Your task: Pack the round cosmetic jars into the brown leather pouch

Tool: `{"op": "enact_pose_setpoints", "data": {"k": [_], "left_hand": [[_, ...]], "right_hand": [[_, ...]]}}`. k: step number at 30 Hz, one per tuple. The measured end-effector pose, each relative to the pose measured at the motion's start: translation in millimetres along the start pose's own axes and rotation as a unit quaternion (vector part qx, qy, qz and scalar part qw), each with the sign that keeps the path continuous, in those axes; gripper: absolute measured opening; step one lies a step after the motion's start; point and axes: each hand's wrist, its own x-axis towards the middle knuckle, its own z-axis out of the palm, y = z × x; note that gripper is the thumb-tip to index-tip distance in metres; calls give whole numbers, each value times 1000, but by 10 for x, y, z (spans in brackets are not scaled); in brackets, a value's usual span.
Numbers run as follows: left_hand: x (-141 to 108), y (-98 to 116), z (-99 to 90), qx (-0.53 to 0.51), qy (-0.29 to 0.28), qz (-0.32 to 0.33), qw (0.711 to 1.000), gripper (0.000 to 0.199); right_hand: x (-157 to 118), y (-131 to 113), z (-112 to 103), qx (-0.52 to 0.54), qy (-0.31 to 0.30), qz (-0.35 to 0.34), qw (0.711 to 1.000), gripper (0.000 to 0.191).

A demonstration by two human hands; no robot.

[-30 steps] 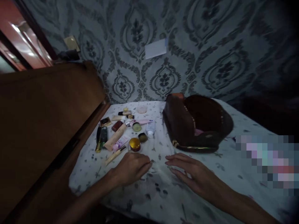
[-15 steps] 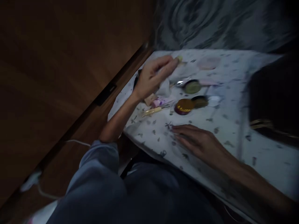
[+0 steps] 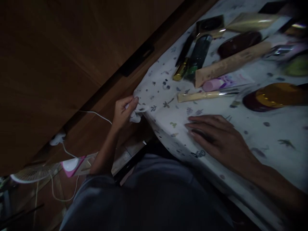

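At the table's left corner, my left hand (image 3: 123,113) is closed in a pinch, thumb uppermost. A small, limp white thing with a loop (image 3: 135,117) hangs from its fingers; its kind is not clear. Palm down on the patterned white cloth (image 3: 166,120) lies my right hand (image 3: 222,139), its fingers stretched out and holding nothing. Just beyond those fingers are a brush with a pale handle (image 3: 201,96), a pink-capped tube (image 3: 225,81) and a beige tube (image 3: 231,62). A round jar with a gold lid (image 3: 274,98) stands to the right.
Further back lie a green-capped bottle (image 3: 199,53), a dark oval case (image 3: 239,44) and a gold tube (image 3: 251,22). A wooden panel (image 3: 60,64) rises at the left. Below it are a white cable (image 3: 97,115) and a fan (image 3: 36,174) on the floor.
My left hand has come from above the cosmetics to the table's left corner and now holds the limp white thing. My right hand stays on the cloth. The view has tilted down and left.
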Motion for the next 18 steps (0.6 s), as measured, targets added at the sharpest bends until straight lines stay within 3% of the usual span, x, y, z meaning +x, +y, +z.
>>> {"op": "enact_pose_setpoints", "data": {"k": [3, 9, 13, 18], "left_hand": [[-291, -237, -24, 4, 28, -93, 995, 51], [-641, -628, -136, 42, 104, -199, 974, 48], [-732, -847, -127, 30, 93, -259, 961, 47], [-795, -1147, 77, 2, 86, -283, 955, 47]], "right_hand": [[-8, 7, -10, -9, -2, -22, 1000, 19], [-24, 16, -21, -19, -2, -26, 999, 17], [-19, 36, -7, -27, -17, -23, 999, 19], [4, 56, 4, -25, -25, -36, 999, 21]]}}
